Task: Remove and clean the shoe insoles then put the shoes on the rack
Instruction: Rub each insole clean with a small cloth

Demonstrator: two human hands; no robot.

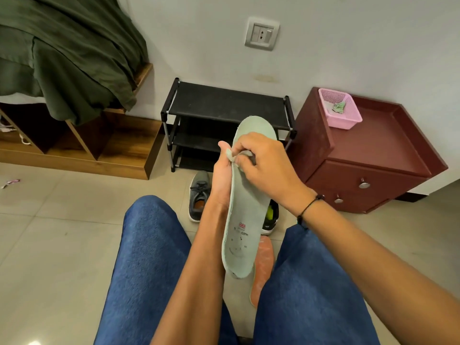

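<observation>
A seated person in blue denim held a pale green foam insole [242,220] upright between their knees, at the centre of the view. The left hand [221,178] gripped its left edge from behind, thumb up near the top. The right hand [261,161] had its fingers curled, pinching a small pale cloth [230,155] against the insole's upper half (apparently wiping it).

On the tiled floor at 12 o'clock from the knees sat a grey lace-up sneaker [199,195]; a second shoe with a yellow-green lining [271,216] lay mostly hidden behind the insole. An orange insole [262,267] lay on the floor between the legs. The black three-tier shoe rack [224,103] stood against the wall at 12 o'clock, with no shoes visible on it. A pink plastic basket [339,112] rested on a maroon drawer cabinet [373,155] at 2 o'clock.

I judged the risks small: hard rubbing could buckle the thin foam or tear its frayed heel, and a loosened left grip would drop it onto the dusty floor.
</observation>
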